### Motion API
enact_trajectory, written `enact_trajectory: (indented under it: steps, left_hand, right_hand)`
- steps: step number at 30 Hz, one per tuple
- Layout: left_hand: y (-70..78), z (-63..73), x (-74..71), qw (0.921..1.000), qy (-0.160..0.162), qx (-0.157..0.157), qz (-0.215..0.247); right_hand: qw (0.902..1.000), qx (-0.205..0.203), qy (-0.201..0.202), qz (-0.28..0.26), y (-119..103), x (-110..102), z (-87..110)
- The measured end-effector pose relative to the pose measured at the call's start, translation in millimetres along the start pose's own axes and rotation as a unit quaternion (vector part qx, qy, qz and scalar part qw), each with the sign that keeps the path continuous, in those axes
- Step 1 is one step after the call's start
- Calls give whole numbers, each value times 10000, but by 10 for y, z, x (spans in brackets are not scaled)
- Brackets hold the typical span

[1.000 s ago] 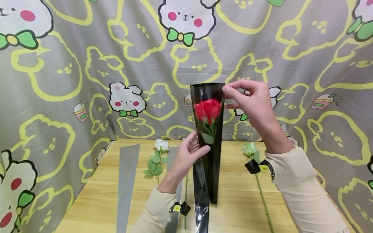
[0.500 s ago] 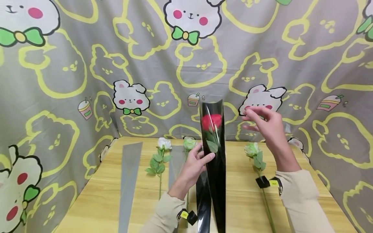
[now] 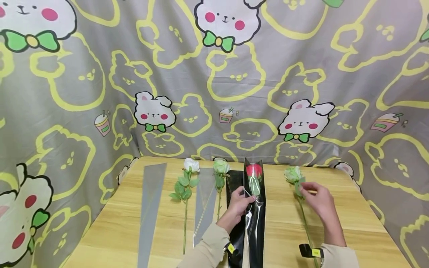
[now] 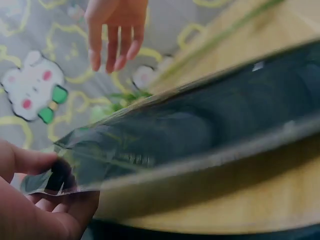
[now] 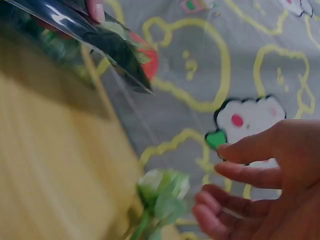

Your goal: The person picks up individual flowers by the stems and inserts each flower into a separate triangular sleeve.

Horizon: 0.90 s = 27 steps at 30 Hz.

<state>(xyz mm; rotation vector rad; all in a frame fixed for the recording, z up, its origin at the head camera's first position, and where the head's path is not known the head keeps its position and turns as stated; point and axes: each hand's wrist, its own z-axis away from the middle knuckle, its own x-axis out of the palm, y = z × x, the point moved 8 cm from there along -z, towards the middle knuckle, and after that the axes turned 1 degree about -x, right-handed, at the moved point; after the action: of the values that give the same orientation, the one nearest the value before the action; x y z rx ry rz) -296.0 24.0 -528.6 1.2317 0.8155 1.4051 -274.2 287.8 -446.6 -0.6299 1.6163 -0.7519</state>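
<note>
My left hand (image 3: 238, 205) grips a black flower sleeve (image 3: 256, 230) around its upper part, thumb in front; in the left wrist view the sleeve (image 4: 185, 135) stretches away from that hand (image 4: 40, 200). Inside, a red rose (image 3: 254, 170) shows through the sleeve's clear window, with its green leaves below the bloom. On the right, my right hand (image 3: 318, 197) is beside the leaves of a pale green rose (image 3: 293, 174) lying on the table. In the right wrist view this hand (image 5: 265, 185) has loosely bent fingers, holds nothing, and is apart from the green rose (image 5: 162, 192).
On the wooden table (image 3: 110, 223) lie a white rose (image 3: 191, 165), another pale green rose (image 3: 221, 166), two grey sleeves, one at far left (image 3: 151, 212) and one in the middle (image 3: 205, 201), and another black sleeve (image 3: 236, 238). A patterned grey curtain (image 3: 187, 82) hangs behind.
My right hand has let go of the sleeve's top edge and moved right and down to the green rose. My left hand has lowered the sleeved red rose toward the table.
</note>
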Motion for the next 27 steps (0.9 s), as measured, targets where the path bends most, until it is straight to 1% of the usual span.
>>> enact_trajectory:
  steps: [2, 4, 7, 9, 11, 13, 14, 16, 19, 21, 23, 25, 27]
  left_hand:
    - [-69, -32, 18, 9997, 125, 0, -225]
    - [-118, -58, 53, 9991, 89, -59, -407]
    - [-146, -85, 88, 9965, 15, -108, -823]
    - [-137, -87, 83, 9927, 28, -108, -1199]
    - [-93, -81, 73, 9856, 60, 28, -1693]
    - [-24, -63, 65, 9752, 80, 242, -2199]
    - [18, -52, 65, 9685, 78, 377, -2459]
    - [116, -31, 70, 9537, 56, 753, -2911]
    - [247, 2, 28, 9326, 201, 1196, -3400]
    - [324, 21, -25, 9235, 309, 1396, -3559]
    - [395, 40, -101, 9183, 409, 1523, -3631]
    - [488, 59, -202, 9146, 516, 1738, -3615]
    - [607, 85, -337, 9098, 690, 2012, -3564]
  right_hand:
    - [9995, 71, -175, 253, 133, 59, 43]
    - [9985, 162, -274, 447, 244, 104, 76]
    - [9964, 307, -408, 672, 363, 168, 105]
    - [9953, 397, -490, 733, 408, 211, 117]
    - [9941, 512, -587, 750, 433, 248, 123]
    - [9928, 605, -671, 790, 443, 277, 131]
    - [9919, 648, -724, 822, 450, 290, 134]
    - [9902, 731, -806, 878, 462, 312, 138]
    - [9882, 813, -881, 956, 470, 336, 141]
    - [9875, 848, -881, 998, 474, 345, 140]
    - [9870, 864, -878, 1032, 473, 352, 137]
    - [9874, 830, -850, 1047, 464, 356, 129]
    - [9883, 809, -826, 1000, 455, 362, 122]
